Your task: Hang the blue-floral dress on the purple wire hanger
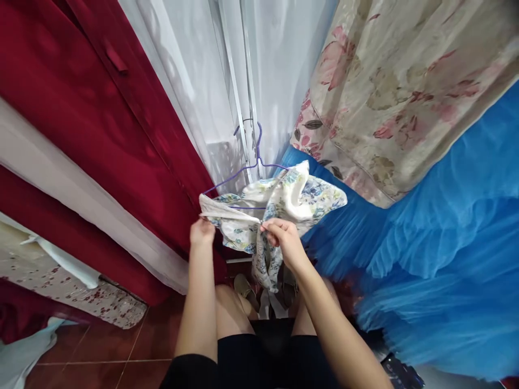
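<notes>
A white garment with blue and yellow-green flowers hangs on a purple hanger, whose hook sits by thin white metal bars. My left hand grips the garment's left edge below the hanger's left end. Near the middle of the garment, my right hand pinches its pale edge between thumb and fingers. That edge is stretched between both hands. The lower part of the cloth bunches and dangles above my legs.
Dark red fabric hangs along the left, beside white curtain cloth. A beige floral dress and blue ruffled tulle fill the right. Reddish floor tiles show at lower left.
</notes>
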Tool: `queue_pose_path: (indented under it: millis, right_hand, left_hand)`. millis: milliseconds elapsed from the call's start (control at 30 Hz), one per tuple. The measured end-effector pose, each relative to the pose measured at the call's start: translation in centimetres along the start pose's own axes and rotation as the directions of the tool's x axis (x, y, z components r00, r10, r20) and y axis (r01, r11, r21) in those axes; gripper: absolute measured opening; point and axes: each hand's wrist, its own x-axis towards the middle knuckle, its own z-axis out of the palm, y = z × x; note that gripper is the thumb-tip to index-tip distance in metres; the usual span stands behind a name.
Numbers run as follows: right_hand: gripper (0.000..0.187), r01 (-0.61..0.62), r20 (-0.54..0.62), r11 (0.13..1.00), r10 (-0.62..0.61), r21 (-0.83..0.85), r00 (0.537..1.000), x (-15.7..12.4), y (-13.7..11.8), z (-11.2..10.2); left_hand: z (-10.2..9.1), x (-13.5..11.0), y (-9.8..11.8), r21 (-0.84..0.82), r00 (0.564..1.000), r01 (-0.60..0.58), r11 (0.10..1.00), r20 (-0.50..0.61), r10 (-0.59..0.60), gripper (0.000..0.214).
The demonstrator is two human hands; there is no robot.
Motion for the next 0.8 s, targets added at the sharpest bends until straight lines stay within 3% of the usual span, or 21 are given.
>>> queue_pose_path:
  millis: [67,167,200,267,300,367,433,500,567,633,700,733,767,800]
  right_hand:
    - [0.024,0.024,-0.178,0.985,0.007,0.171,0.984,-0.4,1.1,-1.1]
    - [0.026,0.144,-0.455,0.933,0.024,0.331,0.89,-1.3,3.1,-3.7]
    - [0.027,0.167,-0.509,0.922,0.038,0.35,0.86,-1.6,3.6,-4.5]
    - [0.027,0.18,-0.565,0.913,0.064,0.366,0.822,-2.2,4.6,-5.9]
    - [0.027,0.176,-0.576,0.914,0.074,0.366,0.814,-2.3,4.9,-6.4]
    - [0.026,0.155,-0.587,0.926,0.083,0.345,0.805,-2.3,5.5,-7.2]
    - [0.027,0.122,-0.601,0.945,0.09,0.303,0.794,-2.1,6.1,-7.9]
    - [0.029,0.089,-0.62,0.958,0.103,0.271,0.778,-1.8,6.8,-8.6]
    - [0.03,0.094,-0.667,0.966,0.093,0.239,0.739,-1.8,7.5,-9.3]
    - [0.033,0.137,-0.748,0.972,0.054,0.192,0.662,-2.0,7.9,-9.8]
    - [0.037,0.206,-0.823,0.976,-0.063,0.066,0.565,-2.3,7.6,-9.9]
    - [0.039,0.233,-0.818,0.972,-0.157,-0.03,0.553,-2.4,7.2,-9.8]
    - [0.039,0.248,-0.768,0.96,-0.253,-0.125,0.589,-2.4,6.7,-9.7]
    - [0.041,0.252,-0.667,0.946,-0.322,-0.203,0.672,-2.2,6.0,-9.5]
  left_hand:
    - [-0.4,-1.6,-3.2,0.013,0.996,0.085,0.996,-0.007,-0.085,0.015]
    - [-0.3,-4.7,-7.3,0.021,0.983,0.179,0.984,0.023,-0.18,0.014]
    - [-0.1,-5.6,-8.2,0.037,0.984,0.168,0.985,0.063,-0.17,0.016]
    - [0.0,-7.2,-9.3,0.137,0.979,0.033,0.99,0.197,-0.06,0.018]
    - [0.1,-7.7,-9.5,0.227,0.955,-0.073,0.971,0.295,0.002,0.017]
    - [0.1,-8.6,-9.7,0.451,0.858,-0.289,0.844,0.513,0.02,0.009]
    - [0.0,-9.3,-9.7,0.619,0.762,-0.425,0.661,0.639,-0.107,0.008]
    - [0.1,-10.1,-9.6,0.656,0.705,-0.482,0.58,0.684,-0.188,0.016]
    - [0.6,-11.1,-9.3,0.591,0.692,-0.45,0.669,0.705,-0.158,0.021]
    - [1.5,-12.2,-8.7,0.472,0.696,-0.354,0.808,0.709,-0.109,0.023]
    - [2.6,-13.1,-7.8,0.378,0.691,-0.294,0.878,0.718,-0.078,0.024]
    - [3.3,-13.4,-7.4,0.357,0.678,-0.298,0.885,0.732,-0.066,0.024]
    - [3.9,-13.7,-7.1,0.349,0.657,-0.32,0.881,0.751,-0.059,0.024]
    - [4.5,-14.0,-6.9,0.347,0.628,-0.348,0.871,0.776,-0.058,0.024]
